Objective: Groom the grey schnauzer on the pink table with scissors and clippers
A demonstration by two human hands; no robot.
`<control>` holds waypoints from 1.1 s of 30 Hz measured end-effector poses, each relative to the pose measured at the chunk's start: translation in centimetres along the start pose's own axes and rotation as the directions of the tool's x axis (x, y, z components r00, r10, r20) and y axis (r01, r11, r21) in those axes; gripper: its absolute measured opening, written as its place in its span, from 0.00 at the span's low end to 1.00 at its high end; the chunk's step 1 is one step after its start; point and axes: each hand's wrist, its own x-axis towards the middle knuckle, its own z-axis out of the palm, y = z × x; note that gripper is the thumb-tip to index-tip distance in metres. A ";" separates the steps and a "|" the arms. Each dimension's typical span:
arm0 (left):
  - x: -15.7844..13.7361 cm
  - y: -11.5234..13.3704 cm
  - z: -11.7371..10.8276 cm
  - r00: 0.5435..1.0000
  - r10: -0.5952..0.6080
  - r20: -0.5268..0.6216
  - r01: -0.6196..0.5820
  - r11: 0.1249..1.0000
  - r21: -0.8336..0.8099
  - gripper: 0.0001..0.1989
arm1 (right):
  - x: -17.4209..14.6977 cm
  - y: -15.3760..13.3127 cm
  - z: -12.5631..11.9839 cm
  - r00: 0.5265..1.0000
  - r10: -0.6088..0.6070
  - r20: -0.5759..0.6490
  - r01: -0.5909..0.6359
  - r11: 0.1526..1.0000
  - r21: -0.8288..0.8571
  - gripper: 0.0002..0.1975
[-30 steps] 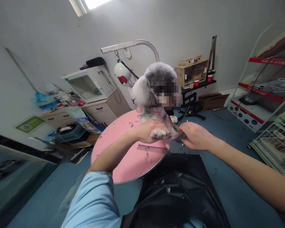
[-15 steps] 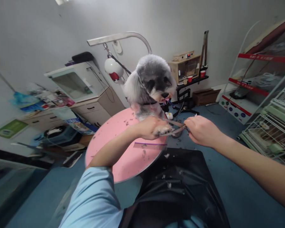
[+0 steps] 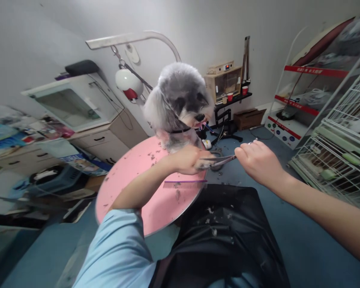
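A grey and white dog [image 3: 183,96] sits on a round pink table [image 3: 129,180], with a dark loop around its neck. My left hand [image 3: 189,160] is closed around one of the dog's paws, which it mostly hides. In my right hand [image 3: 256,162] I grip a pair of scissors [image 3: 222,161]. Their blades point left and lie close together beside the paw and my left fingers; whether they touch the fur I cannot tell. A purple-backed comb [image 3: 184,184] lies on the table just below my left hand, among scattered hair clippings.
A metal grooming arm [image 3: 132,39] rises behind the dog, with a red and white ball-shaped object [image 3: 129,84] hanging near it. Wire cages [image 3: 336,160] and a red-edged shelf rack [image 3: 315,71] stand at right. Drawers and a white cabinet [image 3: 69,106] are at left.
The scissor blades have come together from being spread apart around the paw. The view has shifted, so the table and room sit further left. My left hand still holds the paw.
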 end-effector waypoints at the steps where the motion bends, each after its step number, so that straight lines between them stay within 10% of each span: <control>1: 0.0 0.0 0.0 1.000 -0.011 0.007 0.011 1.000 -0.003 0.09 | 0.0 0.0 -0.2 1.000 0.009 0.007 -0.009 1.000 0.004 0.15; 13: 0.6 0.0 -0.3 0.998 -0.053 0.025 0.055 0.993 -0.101 0.05 | -0.7 -0.6 -0.8 1.000 -0.002 -0.022 -0.001 0.988 -0.152 0.15; 18: 0.0 -0.6 0.2 0.997 -0.075 0.019 0.076 0.995 -0.064 0.10 | -1.2 -0.7 0.8 0.995 0.097 0.013 -0.098 0.985 0.145 0.14; 21: -0.4 -0.9 1.6 0.988 -0.127 -0.082 0.128 0.992 -0.003 0.14 | -1.8 -2.9 3.8 0.947 0.290 0.140 -0.311 0.716 0.625 0.07; 25: -0.2 -1.0 4.7 0.971 -0.207 -0.123 0.226 0.959 0.169 0.20 | -1.2 -9.0 8.1 0.801 0.309 0.513 -0.464 -0.222 0.858 0.24; 27: -0.2 -1.1 6.2 0.962 -0.250 -0.104 0.270 0.927 0.260 0.21 | -0.2 -12.0 9.4 0.765 0.289 0.575 -0.391 -0.501 0.772 0.30; 29: -0.8 -1.0 7.4 0.958 -0.275 -0.083 0.288 0.909 0.303 0.22 | 1.0 -14.2 9.9 0.728 0.346 0.592 -0.355 -0.548 0.757 0.31; 33: -5.3 -0.3 7.4 0.955 -0.282 -0.095 0.295 0.941 0.167 0.33 | 1.9 -16.2 10.8 0.704 0.514 0.491 -0.399 -0.286 0.871 0.22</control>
